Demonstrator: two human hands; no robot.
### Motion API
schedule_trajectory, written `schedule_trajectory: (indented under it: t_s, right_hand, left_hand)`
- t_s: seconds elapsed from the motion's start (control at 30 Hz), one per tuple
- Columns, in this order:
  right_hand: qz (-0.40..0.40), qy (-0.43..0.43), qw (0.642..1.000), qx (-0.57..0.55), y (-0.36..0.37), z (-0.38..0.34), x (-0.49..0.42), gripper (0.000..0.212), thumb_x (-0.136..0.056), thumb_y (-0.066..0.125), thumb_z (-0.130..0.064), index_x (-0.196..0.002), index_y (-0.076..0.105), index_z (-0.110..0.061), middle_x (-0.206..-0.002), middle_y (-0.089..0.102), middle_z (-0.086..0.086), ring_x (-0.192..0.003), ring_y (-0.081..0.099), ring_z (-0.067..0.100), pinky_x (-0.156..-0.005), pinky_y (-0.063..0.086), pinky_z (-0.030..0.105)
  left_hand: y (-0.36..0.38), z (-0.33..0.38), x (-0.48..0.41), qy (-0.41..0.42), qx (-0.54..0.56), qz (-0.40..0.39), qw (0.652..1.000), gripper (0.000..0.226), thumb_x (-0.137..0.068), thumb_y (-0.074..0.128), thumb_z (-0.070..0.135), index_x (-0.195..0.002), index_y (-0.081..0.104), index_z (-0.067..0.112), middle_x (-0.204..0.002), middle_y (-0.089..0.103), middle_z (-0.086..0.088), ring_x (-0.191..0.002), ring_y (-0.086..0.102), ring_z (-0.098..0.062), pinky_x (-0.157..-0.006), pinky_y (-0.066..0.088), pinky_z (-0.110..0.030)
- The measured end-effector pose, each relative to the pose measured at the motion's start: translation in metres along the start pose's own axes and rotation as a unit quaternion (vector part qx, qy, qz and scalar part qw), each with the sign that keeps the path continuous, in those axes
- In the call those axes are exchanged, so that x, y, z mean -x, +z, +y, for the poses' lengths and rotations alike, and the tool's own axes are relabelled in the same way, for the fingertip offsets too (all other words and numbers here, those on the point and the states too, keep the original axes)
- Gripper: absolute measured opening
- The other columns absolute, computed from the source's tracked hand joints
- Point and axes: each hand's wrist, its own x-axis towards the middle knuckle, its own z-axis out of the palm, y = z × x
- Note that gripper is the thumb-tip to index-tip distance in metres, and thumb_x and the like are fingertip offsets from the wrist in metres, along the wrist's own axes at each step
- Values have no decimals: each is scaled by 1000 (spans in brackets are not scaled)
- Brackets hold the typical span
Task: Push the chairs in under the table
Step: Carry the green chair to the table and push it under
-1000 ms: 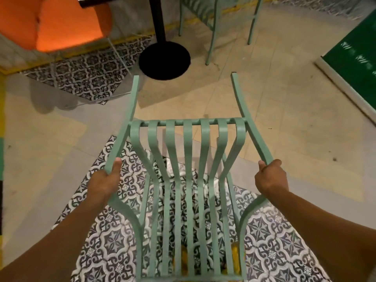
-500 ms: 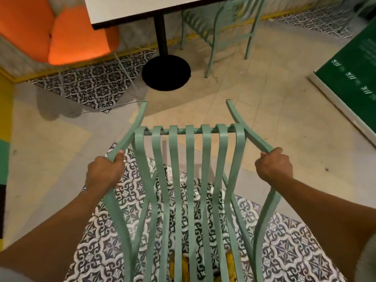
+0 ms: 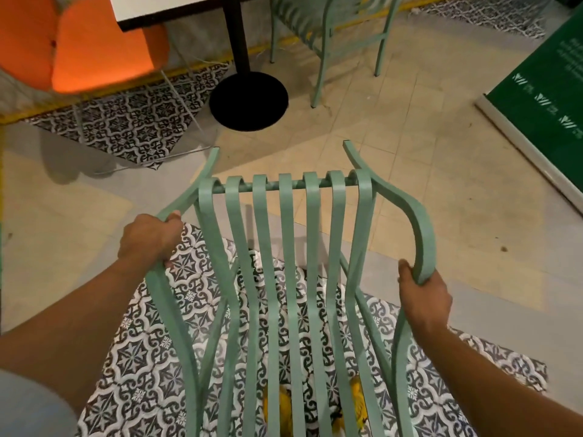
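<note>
2 green chairs [image 3: 285, 279] [image 3: 331, 33], 1 orange chair [image 3: 94, 48], 1 table [image 3: 176, 7], 2 hands [image 3: 148, 239] [image 3: 424, 298]

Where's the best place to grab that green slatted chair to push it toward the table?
By the two curved side rails of the green chair, from behind, as the left hand and right hand do now. The rails bow outward at hand height and sit symmetrically, so the push stays straight toward the table.
</note>
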Motion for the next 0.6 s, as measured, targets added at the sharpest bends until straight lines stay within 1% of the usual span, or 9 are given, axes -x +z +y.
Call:
schedule_trajectory:
  t_s: [0.07,0.13,0.23,0.27,0.33,0.37,0.47,0.53,0.6]
  right_hand:
    - [-14,57,998,-15,8,17,8,43,-102,60,-55,-97,70,-14,-77,71,2,-63,62,16,-53,39,23]
    - [-33,109,993,-33,15,33,12,46,-102,61,-53,-95,73,-9,-75,69,0,-64,61,16,-54,41,24]
    - [-63,176,981,-43,24,55,11,46,-102,63,-50,-94,75,-6,-80,69,-1,-72,61,17,-70,50,32]
    - [-69,189,979,-33,28,61,11,45,-102,64,-46,-93,75,-3,-82,71,3,-72,62,18,-70,50,31]
    - [-64,205,977,-16,29,62,7,41,-99,65,-36,-97,71,4,-86,72,13,-69,62,23,-59,46,28]
    - [-59,211,976,-10,31,60,5,40,-97,64,-33,-100,68,6,-84,70,14,-69,62,25,-58,45,28]
    - [-40,210,977,5,35,51,-1,33,-94,63,-31,-103,62,1,-75,63,9,-66,60,26,-58,47,32]
    - [-38,204,978,11,37,46,-5,30,-93,62,-29,-103,62,-1,-73,61,6,-65,59,26,-55,45,30]
    - [-40,209,977,16,38,41,-10,32,-91,61,-30,-106,60,-2,-78,63,8,-67,60,27,-60,48,33]
  left_hand:
    - [0,0,-4,-3,5,-11,1000,76,-94,53,68,-117,67,-2,-106,73,-24,-95,72,-46,-92,61,-50]
    - [0,0,-8,-3,4,-21,1000,77,-93,51,70,-117,68,-2,-105,75,-26,-96,73,-47,-94,61,-53]
    - [1,1,-13,0,0,-16,1000,77,-94,51,69,-113,70,-3,-98,76,-25,-93,73,-44,-92,61,-49]
    - [2,0,-14,1,-1,-12,1000,76,-95,52,69,-113,71,-3,-98,76,-25,-93,73,-44,-90,61,-47]
    - [2,1,-14,1,-2,-7,1000,75,-94,52,69,-114,70,-2,-102,76,-24,-95,73,-44,-88,61,-46]
    - [2,1,-14,3,-3,-5,1000,75,-94,52,69,-114,70,-1,-104,76,-24,-95,73,-44,-90,61,-47]
    - [-1,4,-15,7,13,-3,1000,76,-93,52,70,-111,73,-1,-103,77,-24,-95,75,-45,-94,61,-50]
    - [-3,6,-16,8,83,7,997,71,-92,59,69,-100,76,0,-93,79,-22,-88,77,-44,-91,63,-50]
    - [-1,3,-9,17,206,11,978,56,-92,68,61,-85,76,6,-77,79,-17,-71,80,-37,-81,68,-45]
